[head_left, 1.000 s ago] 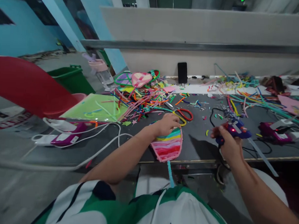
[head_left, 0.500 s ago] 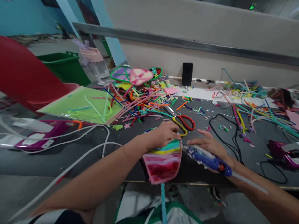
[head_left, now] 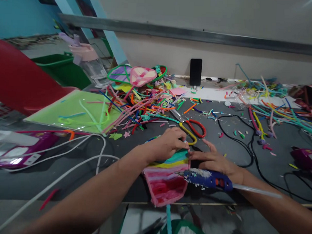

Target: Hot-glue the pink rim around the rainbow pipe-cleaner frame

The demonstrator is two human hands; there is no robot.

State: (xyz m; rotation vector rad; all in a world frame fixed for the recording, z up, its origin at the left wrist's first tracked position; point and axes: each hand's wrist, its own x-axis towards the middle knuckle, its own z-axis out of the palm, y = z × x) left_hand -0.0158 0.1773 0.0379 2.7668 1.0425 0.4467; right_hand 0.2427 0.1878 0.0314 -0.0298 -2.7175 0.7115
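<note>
The left hand [head_left: 167, 143] lay over the upper part of the striped piece [head_left: 165, 186], its fingers curled down in a nearly closed pinch at the top right corner. The right hand [head_left: 218, 163] was partly open, the foremost fingers reaching to the same edge; whether its lower fingers gripped the glue gun [head_left: 207, 179] beneath them could not be told. The piece rested at the near edge of the table [head_left: 13, 186], its teal stem [head_left: 169, 221] hanging towards the person. The gun's nozzle pointed left, apparently just above the pink stripes, though blur left contact uncertain.

Good handling, in judgement, called for light, even fingertip pressure along that rim, the piece held flat, and the nozzle kept off both fingers and stripes. The scissors [head_left: 204, 131] lay close beyond.
</note>
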